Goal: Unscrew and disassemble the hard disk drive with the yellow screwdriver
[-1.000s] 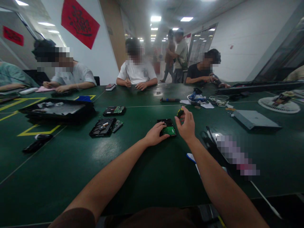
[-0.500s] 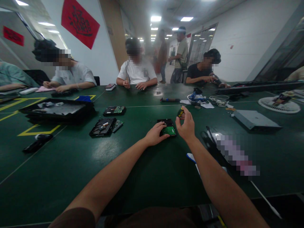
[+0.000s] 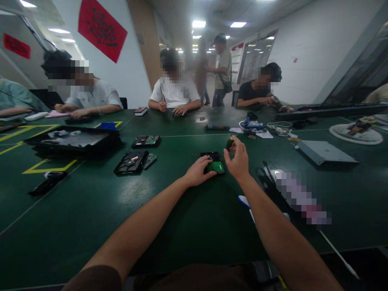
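Note:
A hard drive (image 3: 216, 167) with a green circuit board lies on the green table in front of me. My left hand (image 3: 198, 171) grips its left side, thumb along the near edge and fingers over the far part, covering some of it. Just right of the drive, my right hand (image 3: 238, 161) is raised with its fingers closed round the black and yellow handle of a screwdriver (image 3: 229, 143). The tool's shaft and tip cannot be made out.
Left of the drive lie an opened drive casing (image 3: 130, 162), a loose circuit board (image 3: 150, 161) and another hard drive (image 3: 146, 141). A black tray (image 3: 72, 139) stands farther left. To the right are a grey metal box (image 3: 327, 152) and a bowl (image 3: 251, 126). Co-workers sit across the table.
The screwdriver handle has turned slightly in my right hand, showing less yellow. My left hand and the hard drive stay in place. A standing person in the background has shifted left.

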{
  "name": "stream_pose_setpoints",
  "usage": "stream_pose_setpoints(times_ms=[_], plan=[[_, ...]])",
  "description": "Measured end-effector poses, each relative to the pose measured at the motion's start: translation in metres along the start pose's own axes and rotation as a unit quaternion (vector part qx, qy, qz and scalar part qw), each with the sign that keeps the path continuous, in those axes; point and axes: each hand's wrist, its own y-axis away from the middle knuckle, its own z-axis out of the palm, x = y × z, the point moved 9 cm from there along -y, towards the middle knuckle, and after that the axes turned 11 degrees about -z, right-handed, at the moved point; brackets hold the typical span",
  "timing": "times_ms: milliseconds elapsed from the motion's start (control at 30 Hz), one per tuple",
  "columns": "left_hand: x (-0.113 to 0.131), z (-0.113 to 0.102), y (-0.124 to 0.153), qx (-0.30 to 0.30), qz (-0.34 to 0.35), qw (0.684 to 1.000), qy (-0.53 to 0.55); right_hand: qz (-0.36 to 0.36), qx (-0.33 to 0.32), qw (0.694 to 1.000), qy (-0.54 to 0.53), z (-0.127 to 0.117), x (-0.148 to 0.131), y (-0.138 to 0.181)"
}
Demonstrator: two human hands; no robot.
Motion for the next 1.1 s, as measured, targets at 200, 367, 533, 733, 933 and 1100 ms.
stream_pose_setpoints(times_ms=[200, 367, 533, 733, 933, 1100], plan=[[-0.0003, 0.0003, -0.0002, -0.006, -0.005, 1.000, 0.000, -0.008, 0.001, 1.000, -0.018, 0.0001, -0.0027, -0.0001], [0.0007, -0.0003, 0.0000, -0.009, -0.002, 1.000, 0.002, -0.001, -0.001, 1.000, -0.006, -0.0010, -0.0028, -0.0003], [0.0020, -0.0008, -0.0001, -0.009, -0.001, 1.000, 0.007, -0.003, 0.001, 1.000, -0.017, -0.0004, -0.0038, -0.0007], [0.0007, -0.0005, -0.0002, -0.012, -0.007, 1.000, 0.004, 0.007, -0.005, 1.000, -0.007, -0.0020, -0.0041, -0.0015], [0.0007, 0.0002, -0.0006, -0.010, -0.003, 1.000, 0.003, 0.000, -0.004, 1.000, -0.024, 0.0000, -0.0064, -0.0013], [0.0023, -0.0015, 0.0004, -0.010, -0.005, 1.000, 0.006, 0.005, -0.006, 1.000, -0.023, 0.0002, -0.0068, -0.0012]])
